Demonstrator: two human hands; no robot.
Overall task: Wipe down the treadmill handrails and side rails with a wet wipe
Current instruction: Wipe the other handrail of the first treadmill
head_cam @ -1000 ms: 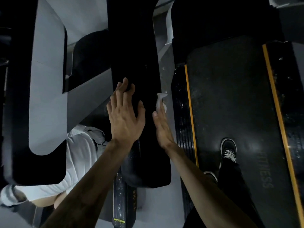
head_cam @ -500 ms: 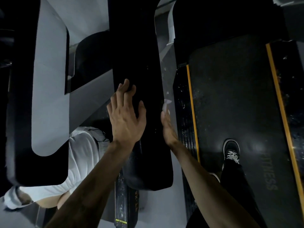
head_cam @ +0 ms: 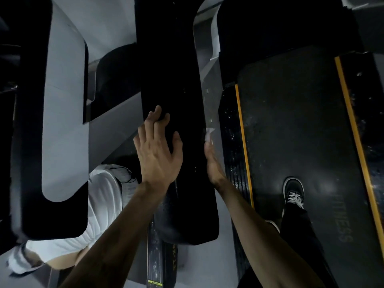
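Head view: your left hand (head_cam: 159, 156) lies flat, fingers straight, on the handrail (head_cam: 176, 121); your right hand (head_cam: 212, 163) presses the wipe (head_cam: 208, 135) under straight fingertips against its side.

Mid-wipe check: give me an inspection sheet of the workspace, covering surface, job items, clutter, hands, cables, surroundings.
Surface: black handrail, broad and flat-topped, runs away from the camera; too dark to judge clean or wet.
Job's things: white wet wipe shows past the right fingertips at the handrail's right edge.
Clutter: nothing seen.
Hands: left hand rests flat on the handrail, fingers straight; right hand edge-on against its right side, grip hidden.
Cables: thin black cord on a white garment at lower left.
Surroundings: treadmill belt with yellow-striped side rails; person's black shoe on it.
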